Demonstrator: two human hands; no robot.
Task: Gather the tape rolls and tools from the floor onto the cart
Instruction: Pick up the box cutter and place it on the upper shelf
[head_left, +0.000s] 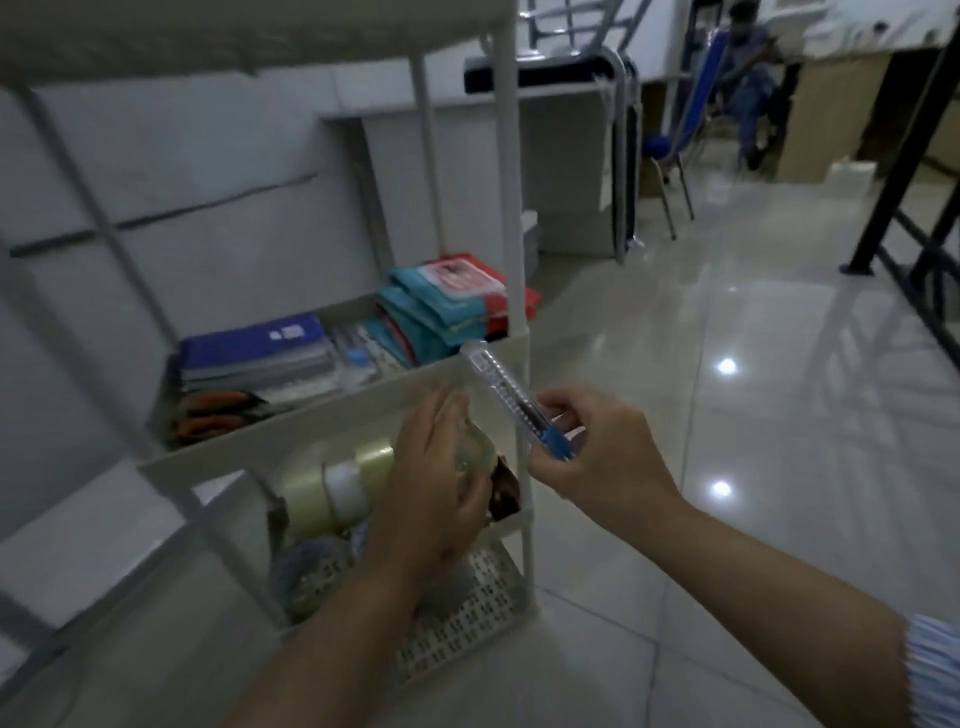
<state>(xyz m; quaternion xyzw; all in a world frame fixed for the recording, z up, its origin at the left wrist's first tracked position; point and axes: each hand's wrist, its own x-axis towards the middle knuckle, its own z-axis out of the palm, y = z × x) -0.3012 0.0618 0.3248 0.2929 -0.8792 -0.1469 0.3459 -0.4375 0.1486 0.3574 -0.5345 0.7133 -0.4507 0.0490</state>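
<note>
A person's left hand (431, 483) is curling around a clear roll of packing tape (470, 449) at the white plastic cart's (511, 260) lower shelf, beside two more rolls. The right hand's (597, 452) fingers are pinching a clear utility knife with blue slider (511, 402) just right of the cart, likely shelving next.
</note>
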